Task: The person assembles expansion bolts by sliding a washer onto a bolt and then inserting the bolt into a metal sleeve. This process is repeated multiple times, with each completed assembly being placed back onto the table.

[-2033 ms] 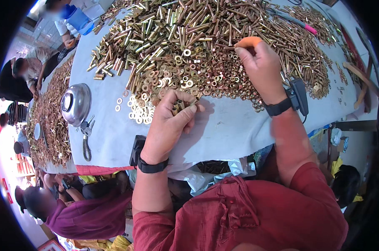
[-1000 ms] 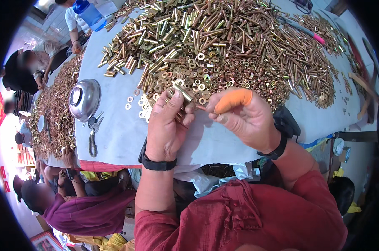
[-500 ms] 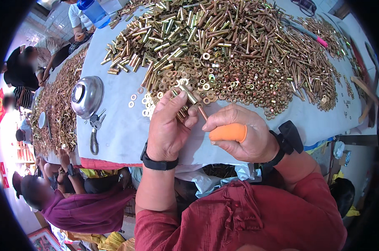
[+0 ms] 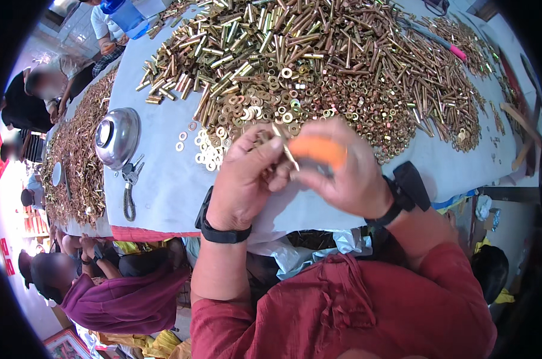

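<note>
Brass bolt sits pinched in my left hand. My right hand, blurred, is closed around an orange-handled tool touching it.

Lighting bright, even and diffuse, daylight in character, strongest at the upper-left rim where the background washes out pale; shadows soft and short, the heap of brass hardware glinting with small specular highlights and the steel bowl carrying a broad sheen. Sharpness good across the grey table cover and the red sleeve, but the right hand and its orange finger cover are smeared by motion blur, the left hand slightly soft. Strong fisheye distortion: table edges bow, a black vignette rings the frame, and detail at the rim is compressed, with bystanders' faces blurred out.
</note>
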A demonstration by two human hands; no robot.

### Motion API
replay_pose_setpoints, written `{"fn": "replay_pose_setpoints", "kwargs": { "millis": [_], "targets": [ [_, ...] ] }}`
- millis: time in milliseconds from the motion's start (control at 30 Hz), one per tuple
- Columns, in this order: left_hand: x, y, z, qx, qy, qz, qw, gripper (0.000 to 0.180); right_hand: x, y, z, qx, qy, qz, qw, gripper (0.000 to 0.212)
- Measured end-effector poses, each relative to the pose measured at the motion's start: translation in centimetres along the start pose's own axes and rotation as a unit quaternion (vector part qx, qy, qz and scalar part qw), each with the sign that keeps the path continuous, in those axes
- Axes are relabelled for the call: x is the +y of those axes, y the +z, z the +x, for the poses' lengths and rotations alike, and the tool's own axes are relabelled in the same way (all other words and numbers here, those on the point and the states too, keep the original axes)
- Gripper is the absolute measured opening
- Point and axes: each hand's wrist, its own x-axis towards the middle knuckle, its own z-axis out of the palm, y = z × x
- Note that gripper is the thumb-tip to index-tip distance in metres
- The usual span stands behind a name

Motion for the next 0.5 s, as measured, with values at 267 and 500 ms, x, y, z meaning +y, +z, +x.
{"fn": "replay_pose_setpoints", "kwargs": {
  "millis": [267, 500],
  "targets": [
    [1.2, -0.7, 0.0, 0.060, 0.127, 0.062, 0.988, 0.012, 2.4, 1.3, -0.3, -0.067, 0.169, -0.111, 0.977, 0.028],
    [0.4, -0.1, -0.3, 0.101, 0.095, 0.193, 0.971, 0.014, 2.6, 2.5, -0.5, -0.117, 0.131, -0.247, 0.953, 0.017]
  ]
}}
